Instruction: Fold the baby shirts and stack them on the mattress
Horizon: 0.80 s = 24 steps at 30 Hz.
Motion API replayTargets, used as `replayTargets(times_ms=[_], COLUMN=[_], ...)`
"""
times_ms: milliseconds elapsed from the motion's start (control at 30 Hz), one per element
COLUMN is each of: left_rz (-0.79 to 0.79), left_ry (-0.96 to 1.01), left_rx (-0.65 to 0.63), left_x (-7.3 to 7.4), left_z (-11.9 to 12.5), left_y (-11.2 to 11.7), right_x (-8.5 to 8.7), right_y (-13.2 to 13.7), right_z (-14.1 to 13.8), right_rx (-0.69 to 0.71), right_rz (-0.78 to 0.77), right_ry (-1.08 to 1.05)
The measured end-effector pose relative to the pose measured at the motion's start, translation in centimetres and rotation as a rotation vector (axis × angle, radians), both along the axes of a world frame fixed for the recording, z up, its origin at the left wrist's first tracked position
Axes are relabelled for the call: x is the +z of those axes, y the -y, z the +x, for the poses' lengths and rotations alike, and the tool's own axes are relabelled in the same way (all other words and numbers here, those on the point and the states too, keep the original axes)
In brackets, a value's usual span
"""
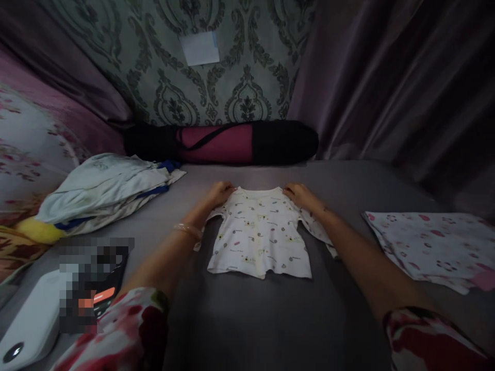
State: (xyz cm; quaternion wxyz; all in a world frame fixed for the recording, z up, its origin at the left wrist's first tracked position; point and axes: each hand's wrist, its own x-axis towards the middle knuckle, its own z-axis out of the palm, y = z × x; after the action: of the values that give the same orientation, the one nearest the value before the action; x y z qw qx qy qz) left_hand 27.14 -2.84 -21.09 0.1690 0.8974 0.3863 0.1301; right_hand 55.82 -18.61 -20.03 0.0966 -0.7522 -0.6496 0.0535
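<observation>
A small white long-sleeved baby shirt (259, 232) with a scattered print lies spread out on the grey sheet, neckline away from me and hem towards me. At its left shoulder corner my left hand (221, 194) is closed, fingertips pinching the fabric. The opposite shoulder is pinched by my right hand (300, 196), its fingers bent over the cloth. Both sleeves slant outward and down, partly hidden beneath my forearms.
Left stands a pile of light clothes (104, 185); nearer are a white device (34, 314) and a partly blurred phone (110, 288). Folded printed cloth (433, 242) lies right. Along the wall rests a black-and-maroon long bag (220, 144). Curtains (359, 77) hang at the side.
</observation>
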Motion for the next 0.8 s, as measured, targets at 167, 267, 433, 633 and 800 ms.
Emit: replayTargets(times_ms=[167,267,433,633,800], left_rz=[-0.212,-0.182,0.046,0.269,0.191], left_ry=[-0.042,-0.038,0.001,-0.150,-0.232], left_rx=[0.151,0.143,0.078,0.038,0.019], left_x=[0.4,0.3,-0.7,-1.0,-1.1], left_z=[1.8,2.6,2.6,2.3,2.7], left_y=[-0.1,0.1,1.4,2.8,2.2], right_x=[-0.5,-0.9,-1.7,-2.4,-2.5], right_y=[-1.8,-2.4,-1.7,-0.9,-1.6], right_z=[-0.9,-2.0,-3.4,-3.9,-3.9], right_rx=[-0.049,-0.090,-0.152,-0.098,-0.119], right_rz=[-0.061,-0.026,0.103,0.163,0.161], right_ry=[-0.079,-0.099,-0.012,0.121,0.092])
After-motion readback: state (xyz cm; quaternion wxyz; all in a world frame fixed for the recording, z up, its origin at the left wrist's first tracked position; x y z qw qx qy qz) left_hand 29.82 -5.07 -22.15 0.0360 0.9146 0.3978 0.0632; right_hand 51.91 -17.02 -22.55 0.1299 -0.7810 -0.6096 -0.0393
